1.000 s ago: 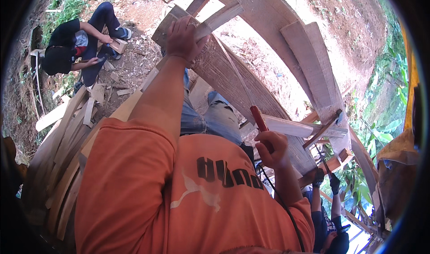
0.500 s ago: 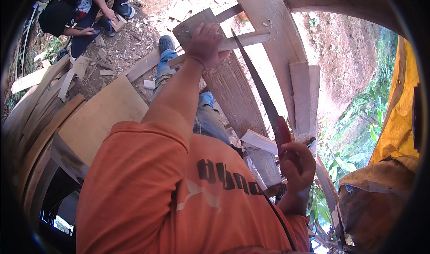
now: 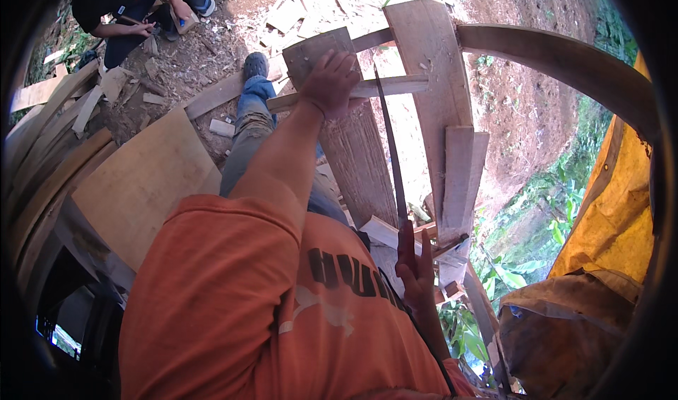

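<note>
My left hand (image 3: 332,82) is closed over a narrow wooden strip (image 3: 399,85) and presses it down at the bench, its fingers reaching onto a short square board (image 3: 305,55). The strip lies crosswise, its right end over a wide plank (image 3: 427,68). My right hand (image 3: 418,278) grips a handsaw (image 3: 406,248) by its reddish handle. The dark blade points away from me and appears nearly edge-on. Its far end is beside the strip, right of my left hand; whether the teeth touch the wood I cannot tell.
A weathered plank (image 3: 360,163) runs beneath the work. Long boards (image 3: 53,153) and a plywood sheet (image 3: 145,181) are on the left. At upper left a person (image 3: 131,19) handles a small wood block. A yellow tarp (image 3: 607,202) hangs at right. Wood scraps litter the ground.
My right hand has drawn the saw back toward me, and its blade now looks narrower and more upright. My left hand stays on the strip. The whole view has shifted slightly.
</note>
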### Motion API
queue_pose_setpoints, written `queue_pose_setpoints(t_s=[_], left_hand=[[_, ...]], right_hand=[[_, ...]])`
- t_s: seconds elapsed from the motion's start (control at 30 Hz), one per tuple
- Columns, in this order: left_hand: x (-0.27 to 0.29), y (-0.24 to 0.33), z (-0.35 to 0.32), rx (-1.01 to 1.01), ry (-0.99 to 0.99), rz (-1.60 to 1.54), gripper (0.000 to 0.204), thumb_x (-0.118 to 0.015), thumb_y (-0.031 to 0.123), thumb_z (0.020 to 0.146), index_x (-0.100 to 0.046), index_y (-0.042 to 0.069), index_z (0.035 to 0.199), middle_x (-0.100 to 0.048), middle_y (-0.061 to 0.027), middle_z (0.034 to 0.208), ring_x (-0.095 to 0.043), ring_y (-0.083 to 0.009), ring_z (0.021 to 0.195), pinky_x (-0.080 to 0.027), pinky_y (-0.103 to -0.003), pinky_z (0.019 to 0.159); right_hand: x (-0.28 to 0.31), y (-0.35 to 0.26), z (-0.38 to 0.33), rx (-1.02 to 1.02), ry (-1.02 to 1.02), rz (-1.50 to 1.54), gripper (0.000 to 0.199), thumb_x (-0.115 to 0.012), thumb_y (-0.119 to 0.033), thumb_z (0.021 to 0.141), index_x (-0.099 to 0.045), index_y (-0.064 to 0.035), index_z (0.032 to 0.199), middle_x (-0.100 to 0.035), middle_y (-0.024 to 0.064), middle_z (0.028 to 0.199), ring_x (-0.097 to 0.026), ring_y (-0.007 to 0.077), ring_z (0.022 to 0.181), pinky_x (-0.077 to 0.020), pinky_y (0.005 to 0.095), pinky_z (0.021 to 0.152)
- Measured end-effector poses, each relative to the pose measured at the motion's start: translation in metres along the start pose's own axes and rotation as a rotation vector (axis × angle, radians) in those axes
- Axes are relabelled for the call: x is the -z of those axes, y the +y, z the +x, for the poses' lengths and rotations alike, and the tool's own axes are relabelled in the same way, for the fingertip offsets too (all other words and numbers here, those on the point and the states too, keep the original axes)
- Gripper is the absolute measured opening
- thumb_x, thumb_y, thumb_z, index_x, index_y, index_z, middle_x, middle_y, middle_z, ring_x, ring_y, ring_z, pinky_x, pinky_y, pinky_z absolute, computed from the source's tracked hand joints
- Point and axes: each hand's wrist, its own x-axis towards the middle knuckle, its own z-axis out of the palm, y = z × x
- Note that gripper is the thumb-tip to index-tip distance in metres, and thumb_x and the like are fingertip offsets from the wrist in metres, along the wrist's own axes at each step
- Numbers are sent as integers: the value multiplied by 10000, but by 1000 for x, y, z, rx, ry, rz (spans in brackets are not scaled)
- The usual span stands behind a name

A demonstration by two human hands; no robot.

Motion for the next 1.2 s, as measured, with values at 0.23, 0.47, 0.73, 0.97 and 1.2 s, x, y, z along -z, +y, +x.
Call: queue_pose_setpoints(t_s=[0.23, 0.47, 0.73, 0.97, 1.2], left_hand=[[1, 4, -1, 29, -12, 3, 573, -834, 543, 888, -743, 94, 1233, -636, -160, 1480, -518, -325, 1504, -328, -569, 1310], [1, 7, 6, 167, 79, 10, 605, -818, 490, 922, -693, 77, 1347, -637, -116, 1487, -531, -272, 1502, -349, -519, 1297], [-3, 6, 6, 139, 8, -11, 602, -834, 486, 912, -690, 69, 1322, -627, -127, 1494, -528, -273, 1499, -338, -516, 1303], [13, 8, 8, -44, -73, 5, 633, -811, 547, 926, -706, 25, 1269, -594, -224, 1500, -473, -401, 1520, -307, -611, 1300], [-3, 15, 11, 109, 133, -65, 667, -734, 603, 984, -700, -6, 1253, -527, -326, 1563, -441, -483, 1533, -280, -680, 1305]], right_hand=[[20, 58, 25, -132, 49, -146, 632, -593, -135, 1141, -390, 30, 1717, -604, 116, 1658, -404, -6, 694, -336, 199, 586], [37, 81, 61, -47, -71, -303, 603, -506, -32, 1140, -337, 118, 1700, -467, 275, 1727, -390, 291, 1646, -361, 337, 1272], [55, 42, 62, 10, -103, -417, 577, -486, 8, 1121, -401, 94, 1685, -527, 251, 1693, -511, 291, 1578, -427, 353, 1242], [43, 64, 23, -138, -5, -258, 584, -516, -55, 1138, -399, 75, 1695, -548, 204, 1693, -658, 138, 1181, -514, 278, 970], [19, 100, 6, -117, 63, -163, 600, -545, -93, 1145, -401, 18, 1716, -579, 103, 1689, -407, 2, 719, -368, 204, 623]])
